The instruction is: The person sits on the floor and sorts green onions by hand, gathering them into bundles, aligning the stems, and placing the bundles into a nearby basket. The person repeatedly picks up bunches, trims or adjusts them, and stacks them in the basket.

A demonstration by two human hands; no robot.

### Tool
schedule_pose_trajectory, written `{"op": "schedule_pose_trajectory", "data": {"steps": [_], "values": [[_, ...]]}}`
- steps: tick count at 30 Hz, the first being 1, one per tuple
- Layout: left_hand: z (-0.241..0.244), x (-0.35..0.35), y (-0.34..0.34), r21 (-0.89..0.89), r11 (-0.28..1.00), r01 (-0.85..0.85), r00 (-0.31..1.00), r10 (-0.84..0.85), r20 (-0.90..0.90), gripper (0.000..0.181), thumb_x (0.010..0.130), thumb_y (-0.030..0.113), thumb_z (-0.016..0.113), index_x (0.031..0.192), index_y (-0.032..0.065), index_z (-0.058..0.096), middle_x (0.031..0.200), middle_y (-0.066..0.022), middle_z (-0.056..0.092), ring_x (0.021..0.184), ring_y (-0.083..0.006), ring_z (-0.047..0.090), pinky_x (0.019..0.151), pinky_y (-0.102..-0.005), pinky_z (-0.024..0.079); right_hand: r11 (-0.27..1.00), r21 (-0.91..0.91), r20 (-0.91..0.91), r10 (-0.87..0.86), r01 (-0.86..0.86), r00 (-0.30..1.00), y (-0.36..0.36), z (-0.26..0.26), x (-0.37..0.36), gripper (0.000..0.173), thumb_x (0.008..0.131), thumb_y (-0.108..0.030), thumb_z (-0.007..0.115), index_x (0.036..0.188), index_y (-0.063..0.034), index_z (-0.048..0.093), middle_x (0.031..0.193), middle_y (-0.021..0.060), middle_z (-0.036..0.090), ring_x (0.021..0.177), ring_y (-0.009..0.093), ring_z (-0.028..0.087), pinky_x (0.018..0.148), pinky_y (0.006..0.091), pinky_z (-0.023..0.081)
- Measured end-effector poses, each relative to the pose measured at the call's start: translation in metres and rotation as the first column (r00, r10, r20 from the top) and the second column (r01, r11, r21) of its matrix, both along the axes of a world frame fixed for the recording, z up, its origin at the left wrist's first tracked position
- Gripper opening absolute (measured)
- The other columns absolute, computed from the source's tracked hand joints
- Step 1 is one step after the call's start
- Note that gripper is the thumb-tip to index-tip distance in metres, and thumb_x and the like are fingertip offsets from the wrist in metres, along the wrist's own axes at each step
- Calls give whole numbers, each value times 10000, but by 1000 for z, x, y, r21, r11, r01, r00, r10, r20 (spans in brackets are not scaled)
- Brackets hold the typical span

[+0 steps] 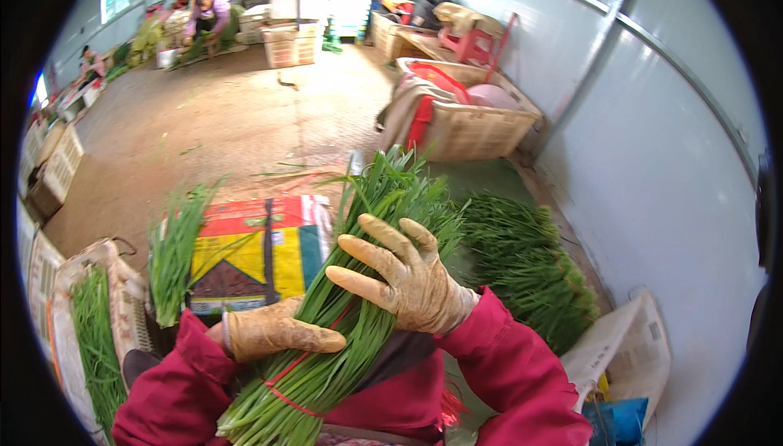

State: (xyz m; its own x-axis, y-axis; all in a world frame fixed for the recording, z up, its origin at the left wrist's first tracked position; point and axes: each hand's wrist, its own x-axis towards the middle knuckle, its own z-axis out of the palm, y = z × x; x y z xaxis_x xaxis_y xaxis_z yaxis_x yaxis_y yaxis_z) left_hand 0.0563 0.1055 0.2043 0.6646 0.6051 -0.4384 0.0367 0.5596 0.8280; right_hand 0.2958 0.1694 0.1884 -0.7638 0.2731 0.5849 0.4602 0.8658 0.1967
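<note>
A long bundle of green leafy stalks, perhaps Chinese chives point(342, 317), lies slantwise across my lap, with a red tie point(287, 394) around its lower part. My left hand point(284, 331), in a stained glove, grips the bundle near its middle, thumb on top and the other fingers hidden beneath. Spread fingers of my gloved right hand point(400, 275) rest on or just over the upper leaves; contact is hard to tell. Beyond my left hand is a printed sack point(244, 250) with a dark band, and a loose bunch of the same greens point(177, 256) lies at its left end.
Tied bundles point(526, 262) are piled at right beside the wall. A plastic crate point(128, 299) of greens stands at left. A large crate point(483, 134) holding cloth and a red item stands ahead. Two people point(210, 15) sit far off at left. A white container point(636, 342) is at lower right.
</note>
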Motion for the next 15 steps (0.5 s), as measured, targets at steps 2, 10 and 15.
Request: {"op": "schedule_pose_trajectory", "data": {"steps": [2,10,15], "values": [[16,20,8,35,998,54,999,-54,1,659,865,250,758,1410,44,450,1251,-79,611,1116,-169,592,953,-332,492,999,34,-51,-31,33,998,-3,-3,24,450,840,-248,568,1289,-214,573,1252,29,573,1213,213,548,1139,495,242],[18,62,-7,847,238,476,724,441,-530,904,876,695,573,1493,63,378,1428,-150,522,1312,-305,492,1077,-469,408,908,-400,-448,-316,129,836,-22,-34,91,722,607,-355,860,1239,-107,614,1045,88,670,921,291,644,839,410,490],[-41,41,65,-105,987,-123,956,146,253,1233,758,861,529,1544,-7,144,1130,-281,645,715,-365,705,636,-421,573,426,-835,-544,-737,-349,401,-48,-108,137,614,700,-145,899,1225,-41,596,1121,67,693,999,179,669,874,322,545]]}}
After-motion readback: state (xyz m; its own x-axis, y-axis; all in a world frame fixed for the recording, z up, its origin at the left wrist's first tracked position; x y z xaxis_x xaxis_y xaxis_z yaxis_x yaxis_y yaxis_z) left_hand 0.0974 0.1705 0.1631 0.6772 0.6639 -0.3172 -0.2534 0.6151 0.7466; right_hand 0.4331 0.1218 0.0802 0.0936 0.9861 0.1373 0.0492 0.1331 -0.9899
